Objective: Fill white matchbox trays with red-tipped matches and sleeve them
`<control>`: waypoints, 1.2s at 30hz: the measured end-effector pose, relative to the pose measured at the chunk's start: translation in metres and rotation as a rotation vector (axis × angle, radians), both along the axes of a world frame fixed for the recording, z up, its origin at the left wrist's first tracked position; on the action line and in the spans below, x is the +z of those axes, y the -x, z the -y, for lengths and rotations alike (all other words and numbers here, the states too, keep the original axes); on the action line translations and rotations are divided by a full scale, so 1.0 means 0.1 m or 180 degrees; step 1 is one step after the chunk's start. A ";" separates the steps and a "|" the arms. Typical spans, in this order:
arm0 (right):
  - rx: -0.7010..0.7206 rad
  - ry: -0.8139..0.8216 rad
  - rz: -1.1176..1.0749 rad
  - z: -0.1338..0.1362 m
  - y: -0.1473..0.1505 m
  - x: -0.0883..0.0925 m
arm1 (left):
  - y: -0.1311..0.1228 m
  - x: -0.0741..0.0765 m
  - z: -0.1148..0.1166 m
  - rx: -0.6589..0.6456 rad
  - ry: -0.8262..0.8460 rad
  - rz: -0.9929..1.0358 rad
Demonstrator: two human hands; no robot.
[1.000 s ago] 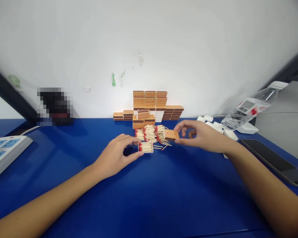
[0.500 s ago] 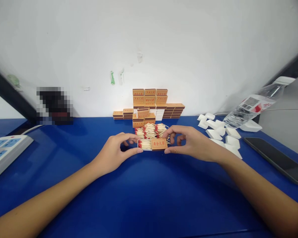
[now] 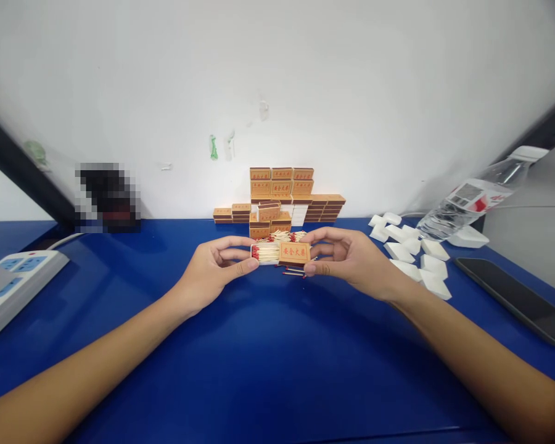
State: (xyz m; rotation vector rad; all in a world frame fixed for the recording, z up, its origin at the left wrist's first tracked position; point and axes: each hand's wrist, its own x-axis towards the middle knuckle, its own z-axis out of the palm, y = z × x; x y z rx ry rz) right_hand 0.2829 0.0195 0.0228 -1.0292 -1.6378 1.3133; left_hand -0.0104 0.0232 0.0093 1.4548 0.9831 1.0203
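Between my two hands is a half-open matchbox (image 3: 295, 253), its orange sleeve over the right part. The white tray sticks out on the left, filled with red-tipped matches (image 3: 266, 253). My left hand (image 3: 219, 268) pinches the tray's left end with thumb and fingers. At the other end, my right hand (image 3: 340, 256) grips the sleeve, thumb at the front edge. Just behind lies a pile of loose matches (image 3: 284, 235), partly hidden by the box. A few single matches (image 3: 295, 271) lie on the blue table below the sleeve.
Stacked matchboxes (image 3: 282, 185) stand against the wall. White empty trays (image 3: 400, 250) are scattered at right, near a tilted plastic bottle (image 3: 478, 191) and a phone (image 3: 513, 302). A power strip (image 3: 28, 287) sits at left on the blue table (image 3: 277, 357); a pixelated dark object (image 3: 108, 197) is behind it.
Both hands have lifted the matchbox slightly up and away from me, now covering more of the match pile. Single matches below it have come into sight.
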 end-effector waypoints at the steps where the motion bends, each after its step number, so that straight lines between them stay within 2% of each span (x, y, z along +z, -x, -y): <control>1: -0.0015 0.0027 -0.0029 0.01 0.01 0.01 | 0.00 0.00 0.00 -0.0005 0.0070 0.0085; 17: 0.0126 0.0047 0.0114 0.10 0.09 0.10 | -0.01 0.03 0.03 -0.0111 0.0210 0.0176; 27: 0.0160 0.0039 -0.0349 0.34 0.50 -0.11 | -0.11 0.03 0.16 0.0072 -0.0347 0.0036; 33: 0.0533 0.0016 -0.0270 0.41 0.51 -0.08 | -0.12 -0.01 0.18 -0.0435 -0.0282 0.0021; 36: 0.0686 0.0008 -0.0216 0.44 0.52 -0.08 | -0.14 -0.01 0.20 -0.0549 -0.0175 0.0051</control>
